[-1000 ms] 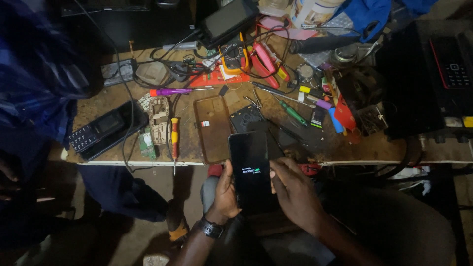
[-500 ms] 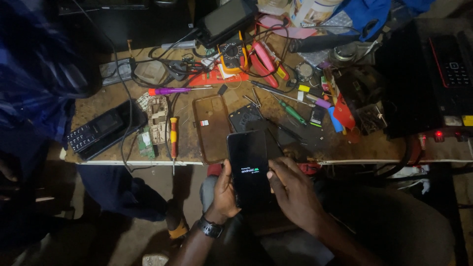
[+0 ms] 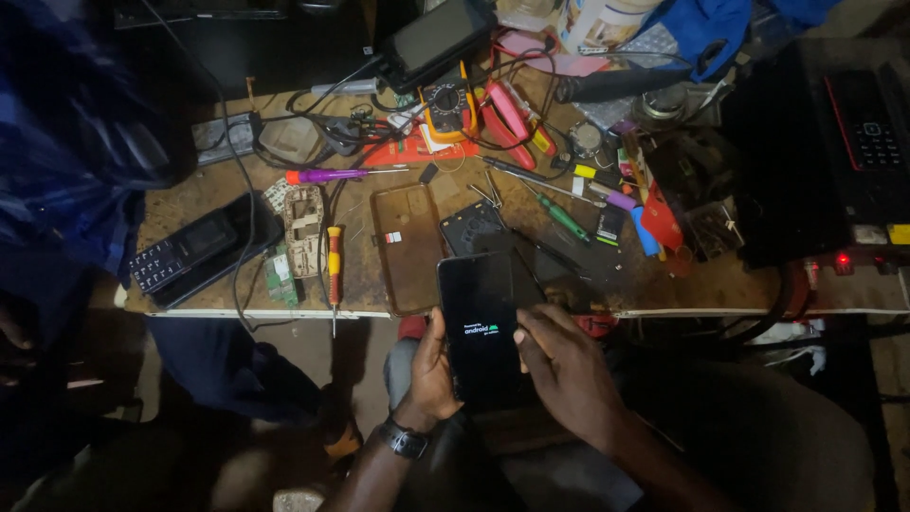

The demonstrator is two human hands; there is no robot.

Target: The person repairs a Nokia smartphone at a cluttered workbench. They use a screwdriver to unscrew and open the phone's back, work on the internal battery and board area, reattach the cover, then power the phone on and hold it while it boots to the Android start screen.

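Little has shifted since the earlier frames: left hand (image 3: 431, 370) still grips the booting smartphone (image 3: 480, 318) over the workbench (image 3: 227, 185) edge, right hand (image 3: 564, 365) thumb at its side, transparent case (image 3: 408, 246) not fitted.

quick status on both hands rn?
Left hand: closed around the left edge of the black smartphone, holding it.
Right hand: fingers on the phone's right edge, steadying it; a full grip cannot be told.

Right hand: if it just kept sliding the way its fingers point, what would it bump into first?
The right hand points up-left, fingertips already at the smartphone edge, so it would meet the phone first.
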